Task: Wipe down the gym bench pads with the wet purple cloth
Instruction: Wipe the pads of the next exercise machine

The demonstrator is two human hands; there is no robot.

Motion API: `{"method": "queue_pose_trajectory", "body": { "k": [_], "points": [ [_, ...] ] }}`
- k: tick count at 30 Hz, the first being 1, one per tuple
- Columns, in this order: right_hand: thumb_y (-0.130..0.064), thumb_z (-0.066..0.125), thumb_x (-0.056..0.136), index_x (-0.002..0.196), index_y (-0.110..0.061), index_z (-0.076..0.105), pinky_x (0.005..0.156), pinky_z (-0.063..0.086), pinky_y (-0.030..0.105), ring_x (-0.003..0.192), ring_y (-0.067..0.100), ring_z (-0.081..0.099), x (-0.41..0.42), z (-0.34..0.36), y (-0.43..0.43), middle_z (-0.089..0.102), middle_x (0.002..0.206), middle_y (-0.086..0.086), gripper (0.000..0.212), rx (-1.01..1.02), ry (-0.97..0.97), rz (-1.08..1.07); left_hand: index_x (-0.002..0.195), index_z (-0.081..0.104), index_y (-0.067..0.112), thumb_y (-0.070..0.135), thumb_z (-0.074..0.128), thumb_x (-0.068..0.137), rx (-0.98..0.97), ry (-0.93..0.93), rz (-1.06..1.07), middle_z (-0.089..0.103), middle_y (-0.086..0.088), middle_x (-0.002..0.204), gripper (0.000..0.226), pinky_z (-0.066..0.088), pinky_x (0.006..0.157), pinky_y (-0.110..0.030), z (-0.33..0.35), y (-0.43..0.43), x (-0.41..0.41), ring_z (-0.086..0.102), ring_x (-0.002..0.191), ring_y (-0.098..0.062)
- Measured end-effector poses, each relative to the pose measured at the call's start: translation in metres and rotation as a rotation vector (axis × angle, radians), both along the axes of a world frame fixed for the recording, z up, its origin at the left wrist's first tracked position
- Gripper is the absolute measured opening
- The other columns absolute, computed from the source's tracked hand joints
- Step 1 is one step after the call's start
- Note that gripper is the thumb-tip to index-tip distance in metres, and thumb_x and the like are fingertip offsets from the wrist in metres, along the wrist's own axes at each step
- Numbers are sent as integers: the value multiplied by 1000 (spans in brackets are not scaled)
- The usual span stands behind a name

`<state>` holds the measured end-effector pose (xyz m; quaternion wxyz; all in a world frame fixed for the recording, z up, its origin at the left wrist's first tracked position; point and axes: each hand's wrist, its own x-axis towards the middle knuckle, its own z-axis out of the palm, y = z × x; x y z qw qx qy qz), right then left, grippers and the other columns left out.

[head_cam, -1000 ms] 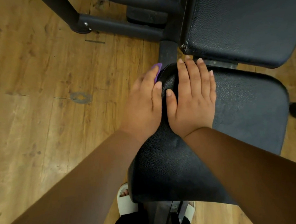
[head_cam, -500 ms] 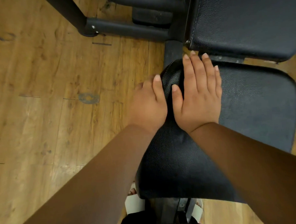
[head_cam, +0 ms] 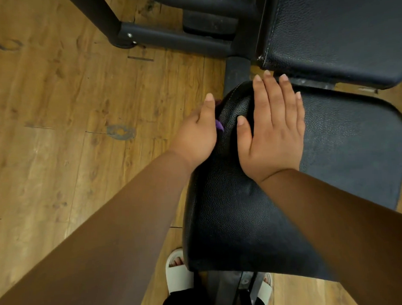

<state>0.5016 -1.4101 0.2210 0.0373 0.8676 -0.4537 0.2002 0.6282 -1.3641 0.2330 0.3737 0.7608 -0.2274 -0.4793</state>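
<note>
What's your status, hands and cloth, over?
Left hand presses purple cloth against left side of seat pad, cloth mostly hidden. Right hand flat on pad top. Nothing blocking.

Two padded bench cushions are counted: one black grained-leatherette seat pad [head_cam: 233, 209] and one black grained-leatherette back pad [head_cam: 340, 28] beyond its far edge. One purple cloth [head_cam: 219, 125] is seen, only as a sliver at the seat pad's left edge. Two bare hands are counted: the left hand [head_cam: 194, 136] at that left edge, the right hand [head_cam: 273, 130] flat near the far-left corner. Two white slide sandals [head_cam: 178, 273] and one grey ring-shaped mark [head_cam: 121, 132] are counted on the wooden plank floor [head_cam: 53, 101].
</note>
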Motion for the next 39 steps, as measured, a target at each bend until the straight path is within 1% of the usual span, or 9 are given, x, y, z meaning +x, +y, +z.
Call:
{"method": "queue_pose_trajectory", "body": {
  "k": [6, 12, 15, 18, 24, 27, 32, 37, 39],
  "points": [
    [-39, 31, 96, 148, -8, 33, 120, 11, 43, 145, 29, 24, -1, -2, -1, 35, 153, 10, 60, -3, 5, 1, 130, 55, 21, 40, 21, 105, -280, -227, -39, 59, 5, 86, 46, 43, 82, -26, -10, 14, -13, 55, 86, -10],
    [-39, 30, 97, 148, -8, 33, 120, 11, 43, 145, 29, 24, 0, -2, -1, 35, 153, 10, 60, -5, 7, 5, 71, 57, 25, 58, 37, 97, 35, 190, 65, 62, 4, 81, 47, 43, 90, -31, -14, -5, 8, 59, 89, -16],
    [-39, 30, 97, 148, -8, 33, 120, 11, 43, 145, 29, 23, 0, -2, -1, 34, 154, 10, 60, -2, 9, 4, 88, 62, 27, 52, 29, 102, -99, 31, 38, 57, 12, 82, 44, 37, 74, -10, -12, 6, -4, 53, 79, 6],
    [-39, 30, 97, 149, -8, 32, 120, 11, 44, 145, 29, 23, 0, -2, -1, 34, 154, 10, 61, 2, 5, 6, 128, 57, 27, 52, 20, 99, -318, -142, -18, 63, 11, 98, 53, 37, 81, -7, -17, 15, -12, 53, 85, 11],
    [-38, 31, 97, 148, -8, 33, 120, 12, 44, 145, 29, 24, -1, -2, -1, 35, 153, 10, 60, -4, 4, 7, 80, 63, 20, 68, 32, 93, 43, 246, 114, 67, -1, 88, 58, 43, 98, -35, -15, -9, 6, 63, 91, -19],
    [-39, 31, 97, 148, -8, 32, 120, 12, 44, 145, 29, 24, 0, -2, -1, 35, 153, 10, 60, 0, 2, 6, 105, 62, 23, 55, 23, 100, -58, -24, 42, 58, 10, 88, 50, 37, 84, -21, -7, 7, -12, 52, 80, -2],
    [-38, 32, 96, 148, -8, 33, 120, 10, 42, 145, 28, 24, 0, -2, -2, 35, 154, 9, 60, 7, -8, 2, 141, 45, 12, 42, 24, 97, -298, -649, -35, 55, -9, 128, 57, 31, 94, -14, -21, 30, -37, 48, 112, -15],
    [-37, 34, 97, 149, -8, 32, 121, 11, 43, 145, 28, 23, -1, -1, -1, 34, 154, 9, 60, 12, -1, 10, 102, 57, 16, 41, 18, 105, -105, -345, -57, 63, -5, 104, 46, 33, 77, -26, -10, -8, -15, 55, 96, -20],
    [-37, 34, 97, 149, -8, 31, 121, 9, 42, 146, 27, 21, -2, -1, -1, 32, 155, 8, 60, 21, -2, 12, 117, 57, 16, 42, 17, 104, -178, -440, -43, 62, -5, 115, 50, 34, 82, -24, -12, 0, -22, 55, 103, -19]
  ]
}}
